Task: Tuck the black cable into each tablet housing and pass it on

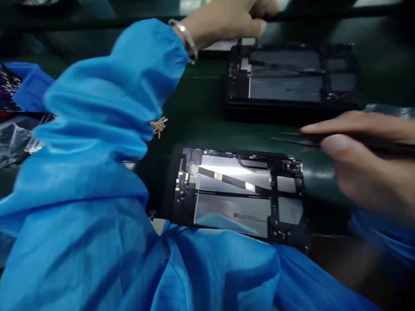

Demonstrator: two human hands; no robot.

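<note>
An opened tablet-like device (233,190) lies near me on the dark green table, its flat cable and inner parts showing. Farther back sits a stack of similar devices (285,75). My left hand (231,21), with a bracelet at the wrist, reaches over the far left corner of that stack; its fingers are bent and partly cut off by the top edge, so what they hold cannot be made out. My right hand (366,151) is closed around dark tweezers (301,140), whose tips point left between the stack and the near device.
A blue bin (32,88) with small parts stands at the far left, above clear plastic bags (17,138). Thin tan strips (158,126) lie beside my left sleeve. A dark ledge (136,21) crosses the back. More clear plastic (389,110) lies at the right.
</note>
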